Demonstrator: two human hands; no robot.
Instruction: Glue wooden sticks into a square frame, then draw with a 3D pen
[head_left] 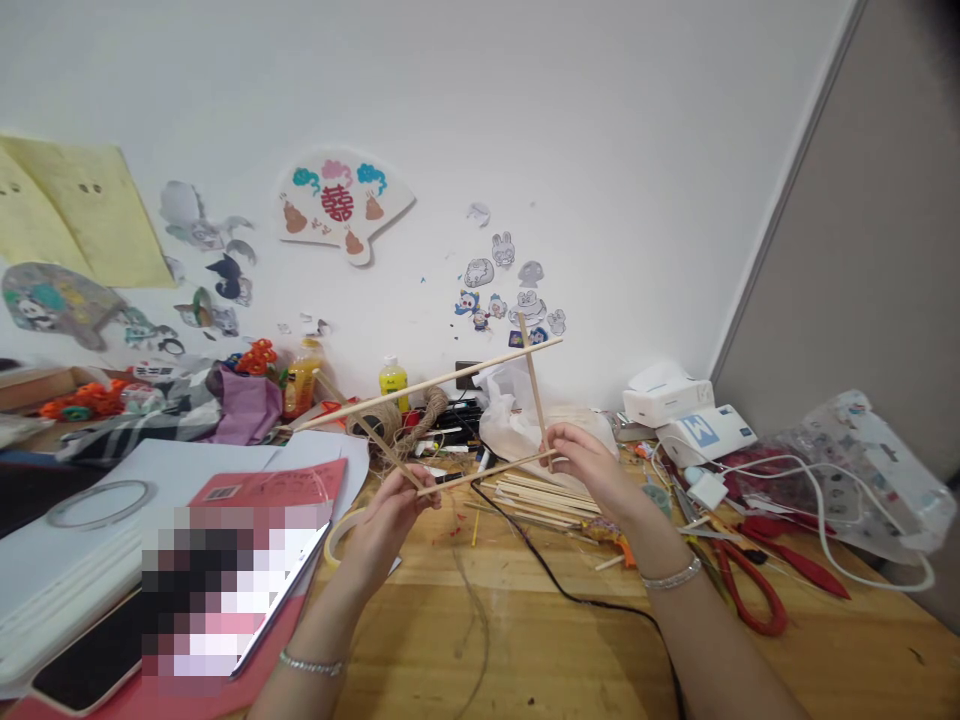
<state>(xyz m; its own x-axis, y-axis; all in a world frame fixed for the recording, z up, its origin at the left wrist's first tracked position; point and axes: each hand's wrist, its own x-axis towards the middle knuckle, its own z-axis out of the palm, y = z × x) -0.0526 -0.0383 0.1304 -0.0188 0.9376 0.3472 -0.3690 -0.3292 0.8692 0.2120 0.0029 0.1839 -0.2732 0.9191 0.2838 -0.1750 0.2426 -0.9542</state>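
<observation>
A four-sided frame of thin wooden sticks (450, 378) is held up above the table, with stick ends crossing past each other at its upper corners. My left hand (391, 515) pinches its lower left corner, where two sticks meet. At the lower right corner, my right hand (585, 465) has its fingers closed around the joint of an upright stick and the bottom stick. How the joints are fastened is too small to make out. Behind and below my right hand lies a pile of loose wooden sticks (536, 502).
Red-handled scissors (750, 605) lie right, near a white cable (825, 500) and tissue box (667, 395). A black cord (555, 580) crosses the table. Twine (375, 420) and bottles (392, 378) stand at the back. Left are a phone (90, 640), red folder (300, 480) and tape roll (337, 540).
</observation>
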